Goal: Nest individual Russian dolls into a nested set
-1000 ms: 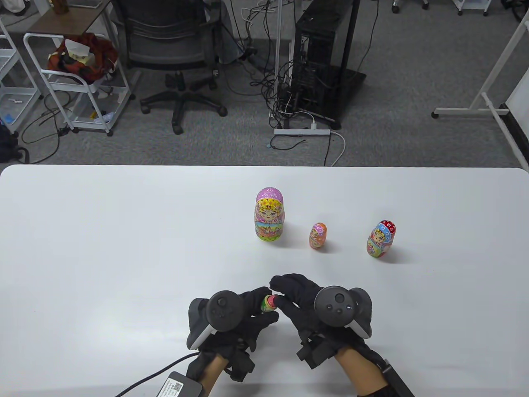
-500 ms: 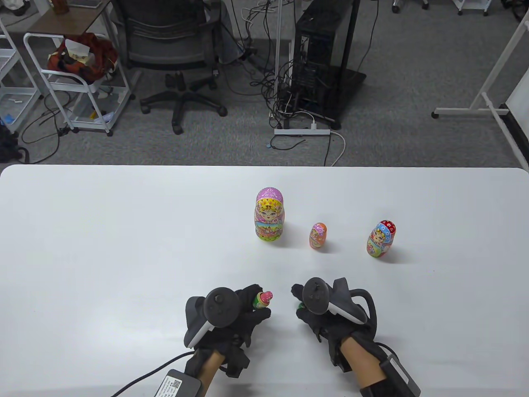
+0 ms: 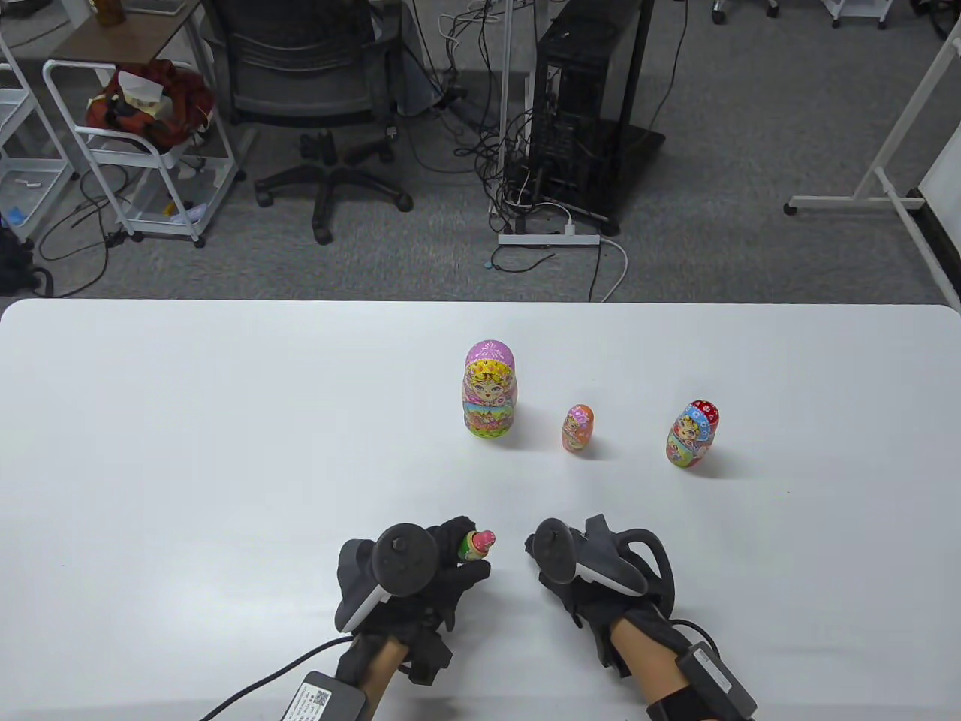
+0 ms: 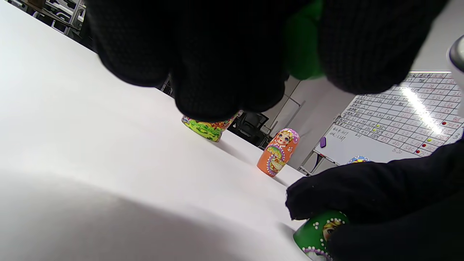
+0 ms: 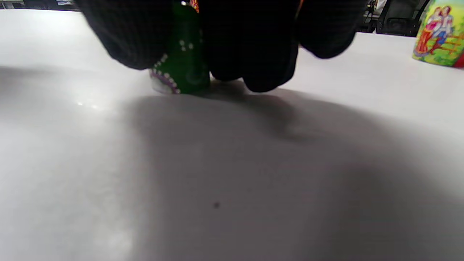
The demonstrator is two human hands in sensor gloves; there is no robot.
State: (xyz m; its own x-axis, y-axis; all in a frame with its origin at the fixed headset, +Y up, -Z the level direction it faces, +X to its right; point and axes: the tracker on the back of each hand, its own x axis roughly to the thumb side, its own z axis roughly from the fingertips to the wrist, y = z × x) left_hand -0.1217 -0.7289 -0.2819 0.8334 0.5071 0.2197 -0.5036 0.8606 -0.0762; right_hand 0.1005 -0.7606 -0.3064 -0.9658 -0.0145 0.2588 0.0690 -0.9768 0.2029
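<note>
My left hand (image 3: 450, 559) grips a small green doll base (image 3: 470, 550) just above the table, with a tiny pink-topped doll (image 3: 484, 538) sticking out of it. In the left wrist view only a green patch of the base (image 4: 302, 47) shows between the fingers. My right hand (image 3: 537, 557) holds the green doll top (image 5: 181, 69) down on the table; the tracker hides the piece in the table view. The painted face of the green top (image 4: 320, 232) shows under the right glove. Farther back stand a large pink doll (image 3: 489, 389), a small orange doll (image 3: 576, 428) and a blue-red doll (image 3: 691, 434).
The white table (image 3: 188, 451) carries the three standing dolls in a row right of centre. A cable and a small box (image 3: 326, 702) trail from my left wrist at the front edge. Beyond the far edge are a chair, a cart and a computer tower.
The small green doll has come apart: my left hand kept the base with the tiny doll, and my right hand drew away rightward and lowered the top to the table.
</note>
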